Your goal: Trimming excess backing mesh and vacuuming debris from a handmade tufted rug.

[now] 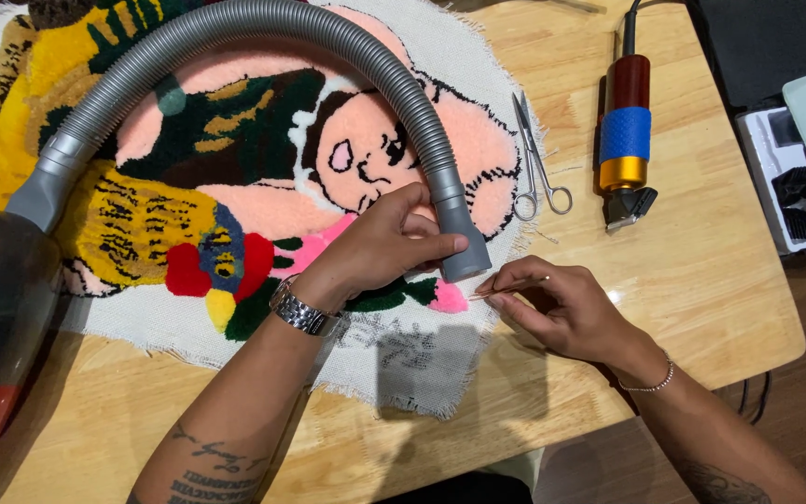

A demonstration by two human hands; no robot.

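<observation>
Covering wood table [701, 280]: tufted rug [235, 187] w/ vacuum hose [328, 37]

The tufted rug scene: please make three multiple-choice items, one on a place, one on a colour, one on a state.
1. Where do the scissors lie?
A. on the wooden table, right of the rug
B. on the vacuum body
C. in a hand

2. What colour is the hose?
A. red
B. grey
C. green

3. What does the left hand do?
A. lies flat
B. grips the hose nozzle
C. holds scissors

Answers: 1 A, they rest on bare wood; 2 B, its ribs are grey; 3 B, its fingers wrap the nozzle.
</observation>
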